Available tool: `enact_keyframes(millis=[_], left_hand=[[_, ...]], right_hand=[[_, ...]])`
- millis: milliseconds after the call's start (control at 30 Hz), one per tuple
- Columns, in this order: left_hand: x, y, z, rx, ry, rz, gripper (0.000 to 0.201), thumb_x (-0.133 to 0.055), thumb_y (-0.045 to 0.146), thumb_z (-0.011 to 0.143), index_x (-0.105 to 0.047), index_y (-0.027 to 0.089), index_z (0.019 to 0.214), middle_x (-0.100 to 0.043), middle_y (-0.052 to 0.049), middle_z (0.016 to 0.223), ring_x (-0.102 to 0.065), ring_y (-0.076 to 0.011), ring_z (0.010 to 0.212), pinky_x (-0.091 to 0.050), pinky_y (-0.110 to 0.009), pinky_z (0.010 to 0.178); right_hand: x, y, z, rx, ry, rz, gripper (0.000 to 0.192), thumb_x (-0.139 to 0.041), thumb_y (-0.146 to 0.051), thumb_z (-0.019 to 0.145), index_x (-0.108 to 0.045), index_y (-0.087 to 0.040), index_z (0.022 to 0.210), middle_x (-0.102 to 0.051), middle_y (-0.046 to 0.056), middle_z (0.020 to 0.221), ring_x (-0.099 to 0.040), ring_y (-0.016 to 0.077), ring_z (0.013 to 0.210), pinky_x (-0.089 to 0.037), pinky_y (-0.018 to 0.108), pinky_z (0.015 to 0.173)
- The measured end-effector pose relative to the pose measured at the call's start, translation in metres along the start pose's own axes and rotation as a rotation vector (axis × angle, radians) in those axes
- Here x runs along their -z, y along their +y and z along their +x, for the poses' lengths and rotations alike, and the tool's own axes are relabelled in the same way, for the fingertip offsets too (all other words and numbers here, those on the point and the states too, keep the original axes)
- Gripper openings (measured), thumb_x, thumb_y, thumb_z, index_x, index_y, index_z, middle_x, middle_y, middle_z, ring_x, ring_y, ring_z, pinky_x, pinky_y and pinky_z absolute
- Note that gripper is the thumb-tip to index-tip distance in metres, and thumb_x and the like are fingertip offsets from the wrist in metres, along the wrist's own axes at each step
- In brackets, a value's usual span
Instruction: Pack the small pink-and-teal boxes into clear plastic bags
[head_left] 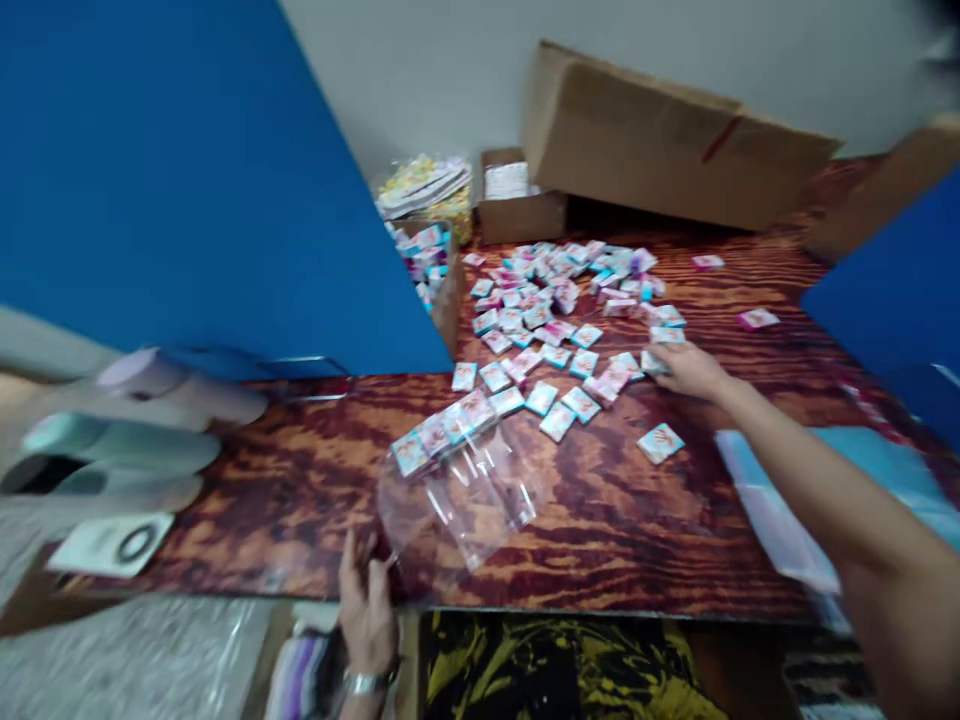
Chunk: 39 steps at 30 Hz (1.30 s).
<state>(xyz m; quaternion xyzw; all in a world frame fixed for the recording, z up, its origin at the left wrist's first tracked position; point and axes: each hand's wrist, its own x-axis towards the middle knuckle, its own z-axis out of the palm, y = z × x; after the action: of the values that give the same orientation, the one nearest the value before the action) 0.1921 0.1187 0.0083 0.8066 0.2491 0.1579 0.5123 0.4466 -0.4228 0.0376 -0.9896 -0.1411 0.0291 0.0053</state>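
Observation:
Near the front edge of the wooden tabletop, my left hand has its fingers apart, beside the corner of a clear plastic sheet or sleeve. A row of small printed boxes lies along the far end of that plastic. My right hand reaches out to the right side of a loose pile of similar boxes, its fingers closed on a small box. Motion blur softens the fingertips. One single box lies nearer to me, below the right hand.
Blue panels stand at left and right. Cardboard boxes are at the back, and another carton holds more small boxes. Pale rolls lie at left. Blue plastic sheets lie under my right forearm.

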Motion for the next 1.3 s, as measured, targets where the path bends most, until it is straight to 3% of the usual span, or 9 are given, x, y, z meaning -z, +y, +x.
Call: enact_keyframes(millis=[200, 367, 567, 667, 800, 967, 1100, 1200, 1300], left_hand=[[-0.006, -0.006, -0.001, -0.017, -0.009, -0.022, 0.065, -0.048, 0.050, 0.090, -0.032, 0.021, 0.145, -0.045, -0.014, 0.142, -0.048, -0.0265, 0.127, -0.048, -0.042, 0.100], [-0.007, -0.011, -0.002, -0.055, 0.021, 0.004, 0.062, -0.049, 0.047, 0.090, -0.032, 0.023, 0.145, -0.042, -0.013, 0.144, -0.049, -0.0258, 0.126, -0.045, -0.044, 0.103], [-0.009, -0.011, 0.000, -0.043, 0.007, 0.007, 0.062, -0.049, 0.048, 0.090, -0.034, 0.021, 0.144, -0.045, -0.014, 0.142, -0.049, -0.0264, 0.126, -0.045, -0.044, 0.103], [-0.009, -0.012, 0.002, -0.052, 0.027, 0.021, 0.063, -0.051, 0.048, 0.088, -0.035, 0.022, 0.144, -0.046, -0.014, 0.141, -0.049, -0.0272, 0.125, -0.044, -0.046, 0.103], [-0.011, -0.015, 0.004, -0.043, 0.019, 0.034, 0.067, -0.053, 0.049, 0.086, -0.035, 0.021, 0.144, -0.047, -0.014, 0.140, -0.049, -0.0290, 0.126, -0.040, -0.049, 0.106], [-0.012, -0.012, 0.004, -0.030, 0.008, 0.031, 0.069, -0.053, 0.051, 0.085, -0.034, 0.020, 0.144, -0.046, -0.015, 0.142, -0.049, -0.0290, 0.126, -0.039, -0.048, 0.107], [-0.013, -0.007, 0.004, -0.023, 0.016, 0.026, 0.070, -0.053, 0.051, 0.085, -0.034, 0.018, 0.144, -0.046, -0.016, 0.141, -0.049, -0.0294, 0.127, -0.038, -0.048, 0.108], [-0.014, -0.004, 0.004, -0.019, 0.017, 0.045, 0.071, -0.052, 0.052, 0.085, -0.034, 0.017, 0.144, -0.048, -0.016, 0.140, -0.049, -0.0296, 0.126, -0.036, -0.049, 0.109], [-0.013, -0.003, 0.005, -0.017, 0.001, 0.060, 0.072, -0.052, 0.053, 0.085, -0.034, 0.017, 0.144, -0.047, -0.017, 0.140, -0.050, -0.0307, 0.125, -0.036, -0.051, 0.109]], right_hand=[[0.004, -0.045, -0.034, 0.117, 0.122, 0.057, 0.051, -0.051, -0.050, 0.087, -0.051, -0.020, 0.128, -0.060, 0.016, 0.114, -0.060, 0.0309, 0.097, -0.048, 0.039, 0.077], [0.014, -0.114, -0.061, 0.365, -0.065, 0.170, 0.052, -0.047, -0.051, 0.090, -0.045, -0.027, 0.136, -0.063, 0.009, 0.106, -0.062, 0.0249, 0.092, -0.051, 0.034, 0.074], [-0.001, -0.048, -0.030, 0.166, 0.137, 0.055, 0.047, -0.040, -0.036, 0.092, -0.047, -0.021, 0.136, -0.055, 0.015, 0.128, -0.053, 0.0302, 0.115, -0.046, 0.045, 0.093], [-0.013, -0.016, -0.023, 0.165, 0.068, 0.031, 0.051, -0.040, -0.035, 0.091, -0.045, -0.015, 0.138, -0.052, 0.017, 0.133, -0.051, 0.0298, 0.119, -0.042, 0.044, 0.098], [-0.014, -0.018, -0.028, 0.051, -0.060, 0.000, 0.051, -0.038, -0.039, 0.093, -0.042, -0.020, 0.140, -0.058, 0.013, 0.125, -0.055, 0.0268, 0.113, -0.047, 0.039, 0.091], [0.021, -0.051, -0.040, -0.073, -0.082, -0.024, 0.050, -0.040, -0.043, 0.093, -0.041, -0.028, 0.141, -0.059, 0.011, 0.119, -0.058, 0.0279, 0.104, -0.049, 0.037, 0.080], [0.044, -0.103, -0.058, 0.229, -0.029, 0.216, 0.056, -0.041, -0.042, 0.094, -0.029, -0.030, 0.148, -0.056, 0.010, 0.124, -0.054, 0.0253, 0.110, -0.046, 0.037, 0.091], [0.035, -0.143, -0.068, 0.486, -0.116, 0.204, 0.048, -0.041, -0.033, 0.094, -0.039, -0.031, 0.142, -0.054, 0.009, 0.127, -0.052, 0.0258, 0.111, -0.046, 0.038, 0.093], [0.015, -0.162, -0.072, 0.523, -0.171, 0.117, 0.047, -0.043, -0.030, 0.093, -0.042, -0.029, 0.140, -0.056, 0.011, 0.124, -0.053, 0.0271, 0.105, -0.048, 0.039, 0.088]])
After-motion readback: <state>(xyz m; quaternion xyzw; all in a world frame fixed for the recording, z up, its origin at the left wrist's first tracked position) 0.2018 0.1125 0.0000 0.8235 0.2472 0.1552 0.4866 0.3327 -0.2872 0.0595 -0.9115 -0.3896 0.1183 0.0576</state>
